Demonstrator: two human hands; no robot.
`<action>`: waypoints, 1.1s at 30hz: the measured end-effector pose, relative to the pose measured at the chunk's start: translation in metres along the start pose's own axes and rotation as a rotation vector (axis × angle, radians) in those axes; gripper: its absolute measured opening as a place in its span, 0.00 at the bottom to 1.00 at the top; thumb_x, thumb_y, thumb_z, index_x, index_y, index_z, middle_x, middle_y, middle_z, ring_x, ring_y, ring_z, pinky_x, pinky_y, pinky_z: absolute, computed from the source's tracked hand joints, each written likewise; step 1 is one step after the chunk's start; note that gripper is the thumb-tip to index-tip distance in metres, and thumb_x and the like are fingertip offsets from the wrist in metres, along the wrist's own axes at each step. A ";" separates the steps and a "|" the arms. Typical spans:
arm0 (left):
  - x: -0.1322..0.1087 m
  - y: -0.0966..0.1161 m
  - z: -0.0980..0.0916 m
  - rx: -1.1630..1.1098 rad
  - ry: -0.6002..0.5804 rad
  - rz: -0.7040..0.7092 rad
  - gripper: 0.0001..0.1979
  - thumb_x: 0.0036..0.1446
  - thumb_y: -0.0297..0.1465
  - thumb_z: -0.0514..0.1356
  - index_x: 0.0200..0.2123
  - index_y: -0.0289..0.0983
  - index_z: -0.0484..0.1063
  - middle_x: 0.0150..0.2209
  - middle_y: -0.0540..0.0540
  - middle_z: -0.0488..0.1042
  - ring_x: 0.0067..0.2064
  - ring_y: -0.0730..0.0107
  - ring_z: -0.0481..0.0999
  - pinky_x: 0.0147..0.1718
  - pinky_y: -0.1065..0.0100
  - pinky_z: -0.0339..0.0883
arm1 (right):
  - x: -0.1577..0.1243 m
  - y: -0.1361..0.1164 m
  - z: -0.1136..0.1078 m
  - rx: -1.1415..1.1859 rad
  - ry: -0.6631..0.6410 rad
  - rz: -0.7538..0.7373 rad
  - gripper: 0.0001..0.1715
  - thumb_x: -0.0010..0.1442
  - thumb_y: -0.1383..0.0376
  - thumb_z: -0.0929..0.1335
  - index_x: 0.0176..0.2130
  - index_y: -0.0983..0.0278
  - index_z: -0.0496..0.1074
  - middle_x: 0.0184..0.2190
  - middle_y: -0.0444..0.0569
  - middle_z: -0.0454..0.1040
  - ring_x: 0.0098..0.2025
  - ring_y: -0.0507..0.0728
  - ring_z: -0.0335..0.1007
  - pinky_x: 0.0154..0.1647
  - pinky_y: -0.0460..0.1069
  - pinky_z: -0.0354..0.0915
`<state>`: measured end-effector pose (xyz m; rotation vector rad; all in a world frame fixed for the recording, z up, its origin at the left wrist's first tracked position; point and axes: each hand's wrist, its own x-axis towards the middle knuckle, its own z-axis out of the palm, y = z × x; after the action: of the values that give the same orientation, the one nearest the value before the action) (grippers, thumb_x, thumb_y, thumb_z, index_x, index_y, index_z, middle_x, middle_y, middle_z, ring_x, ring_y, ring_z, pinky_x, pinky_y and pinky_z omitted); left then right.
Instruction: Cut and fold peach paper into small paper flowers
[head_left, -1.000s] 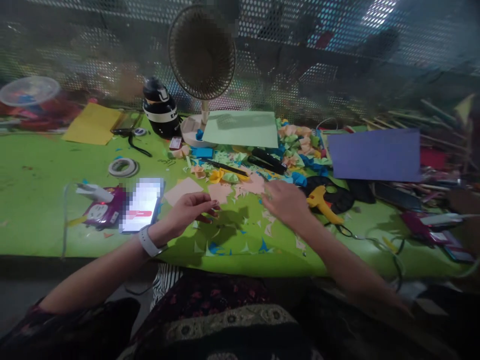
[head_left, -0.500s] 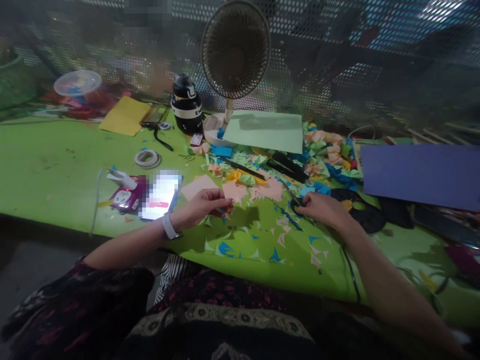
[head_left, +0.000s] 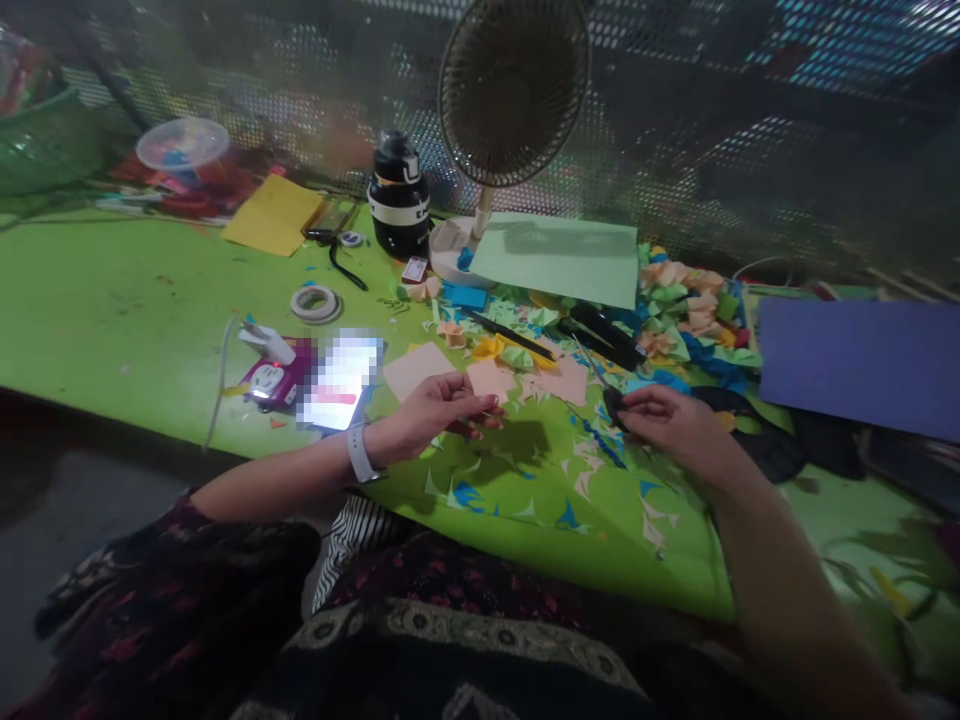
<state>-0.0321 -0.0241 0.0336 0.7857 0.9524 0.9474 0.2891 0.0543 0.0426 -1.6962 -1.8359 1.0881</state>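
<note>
My left hand hovers just above the green table, fingers pinched together on something too small to make out, beside a peach paper square. A white watch sits on that wrist. My right hand rests on the table to the right, fingers curled around the black handles of scissors, whose blades point away from me. Small blue, peach and green paper offcuts lie scattered between and in front of both hands.
A lit phone and a purple power strip lie left of my left hand. Behind stand a desk fan, a black bottle, a tape roll, a light green sheet, a purple sheet and a folded-paper pile.
My right hand drew back from the peach papers to the right and closed on the scissors. My view swung left, shifting everything rightward. My left hand stayed pinched.
</note>
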 end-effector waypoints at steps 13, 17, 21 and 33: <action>0.012 -0.007 -0.008 -0.012 0.196 0.113 0.15 0.53 0.38 0.69 0.36 0.34 0.70 0.33 0.46 0.79 0.31 0.74 0.79 0.26 0.74 0.68 | -0.015 -0.056 0.093 0.529 -0.442 0.124 0.32 0.37 0.46 0.80 0.31 0.62 0.67 0.24 0.41 0.74 0.20 0.48 0.66 0.22 0.45 0.65; 0.014 -0.007 -0.010 0.014 0.154 0.119 0.17 0.53 0.39 0.69 0.38 0.33 0.71 0.37 0.43 0.80 0.34 0.71 0.80 0.26 0.74 0.70 | -0.021 -0.055 0.093 0.464 -0.442 0.151 0.33 0.33 0.49 0.81 0.30 0.62 0.65 0.22 0.39 0.70 0.23 0.49 0.65 0.24 0.46 0.65; 0.015 -0.008 -0.012 0.084 0.172 0.132 0.15 0.54 0.38 0.68 0.36 0.32 0.73 0.33 0.46 0.79 0.31 0.74 0.78 0.26 0.75 0.70 | -0.021 -0.052 0.091 0.386 -0.434 0.135 0.32 0.35 0.49 0.81 0.30 0.62 0.66 0.22 0.38 0.67 0.24 0.49 0.62 0.25 0.46 0.61; 0.015 -0.010 -0.014 0.023 0.095 0.036 0.17 0.50 0.40 0.70 0.36 0.32 0.75 0.30 0.47 0.78 0.29 0.75 0.77 0.30 0.71 0.72 | -0.022 -0.042 0.103 0.420 -0.472 0.146 0.28 0.38 0.52 0.80 0.33 0.63 0.71 0.24 0.40 0.69 0.24 0.48 0.63 0.25 0.45 0.62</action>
<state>-0.0382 -0.0121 0.0146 0.7852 1.0360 1.0142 0.1887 0.0077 0.0166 -1.4187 -1.5838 1.9131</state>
